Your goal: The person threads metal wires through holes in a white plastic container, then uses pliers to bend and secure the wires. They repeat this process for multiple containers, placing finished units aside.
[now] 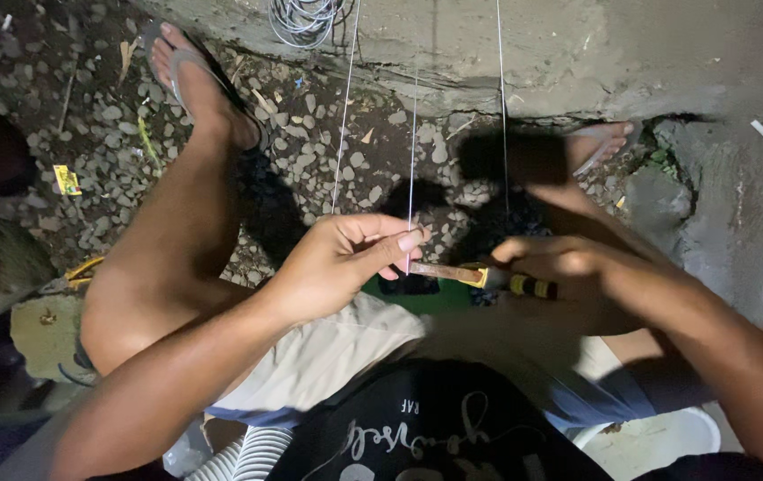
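Note:
My left hand (339, 260) pinches a thin wire (413, 160) between thumb and fingertips; the wire runs up toward the concrete ledge. My right hand (552, 260) grips a tool (453, 273) with a yellow-and-black handle and a rusty metal shaft. The shaft's tip points left and meets the wire at my left fingertips. Two more thin wires, a left one (344, 116) and a right one (502, 98), hang taut on either side. I sit with my knees apart above the ground.
Gravel and dirt (97, 134) cover the ground. My feet in sandals, the left foot (194, 80) and the right foot (600, 142), rest near a concrete ledge (524, 53). A coil of wire (306, 20) lies on the ledge. A white bucket rim (666, 432) shows at lower right.

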